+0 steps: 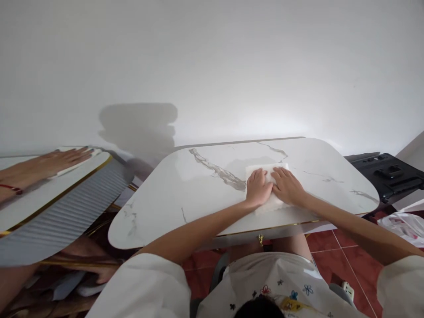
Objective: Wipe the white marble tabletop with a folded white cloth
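A white cloth (270, 204) lies folded flat on the white table (159, 198), whose top is veined with grey like marble. My left hand (258, 187) rests palm down on the cloth's left part, fingers forward and slightly bent. Beside it, my right hand (288, 186) presses on the right part with its fingers laid out flat. The thumbs of both hands are close together near the cloth's middle. The fingers cover much of the cloth, and neither hand is closed round it.
At left, another person's hand (69, 161) lies flat on a white cloth on a second table (20, 212) with a ribbed grey side. A black case (391, 174) stands at right, above a white plastic bag (402, 227). The wall (212, 79) rises behind the table.
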Available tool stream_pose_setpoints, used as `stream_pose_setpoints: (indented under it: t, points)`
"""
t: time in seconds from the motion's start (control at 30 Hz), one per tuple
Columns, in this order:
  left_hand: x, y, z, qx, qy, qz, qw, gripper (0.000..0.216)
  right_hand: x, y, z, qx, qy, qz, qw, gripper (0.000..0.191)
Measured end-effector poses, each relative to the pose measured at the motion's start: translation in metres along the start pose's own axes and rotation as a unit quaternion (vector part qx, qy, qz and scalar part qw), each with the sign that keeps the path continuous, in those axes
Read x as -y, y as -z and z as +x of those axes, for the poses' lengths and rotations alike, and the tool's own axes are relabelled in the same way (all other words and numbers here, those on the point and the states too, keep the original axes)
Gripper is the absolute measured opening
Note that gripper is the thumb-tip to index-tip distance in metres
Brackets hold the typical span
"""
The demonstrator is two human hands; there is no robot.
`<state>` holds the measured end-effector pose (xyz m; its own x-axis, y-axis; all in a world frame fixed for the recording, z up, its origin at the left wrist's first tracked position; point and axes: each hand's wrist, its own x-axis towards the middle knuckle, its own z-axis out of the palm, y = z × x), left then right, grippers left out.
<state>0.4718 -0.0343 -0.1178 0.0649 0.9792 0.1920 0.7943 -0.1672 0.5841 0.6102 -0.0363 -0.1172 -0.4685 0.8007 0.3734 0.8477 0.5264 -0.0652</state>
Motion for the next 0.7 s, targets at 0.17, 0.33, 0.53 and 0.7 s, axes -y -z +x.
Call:
stream_pose_setpoints:
  t: [0.17, 0.33, 0.53, 0.7]
  points:
    - [0.015, 0.003, 0.060, -0.036, -0.037, 0.016, 0.999, 0.033, -0.022, -0.028, 0.062, -0.016, -0.014, 0.013, 1.000, 0.028]
    - [0.042, 0.008, 0.112, -0.075, -0.043, 0.026, 0.996, 0.030, -0.036, -0.052, 0.118, -0.010, -0.010, 0.027, 1.000, 0.028]
    - [0.066, 0.006, 0.164, -0.095, -0.040, 0.038, 0.994, 0.029, -0.052, -0.071, 0.168, -0.008, -0.019, 0.060, 0.998, 0.032]
    - [0.065, -0.004, 0.196, -0.087, -0.027, 0.090, 0.992, 0.029, -0.073, -0.081, 0.191, -0.019, -0.026, 0.083, 0.996, 0.030]
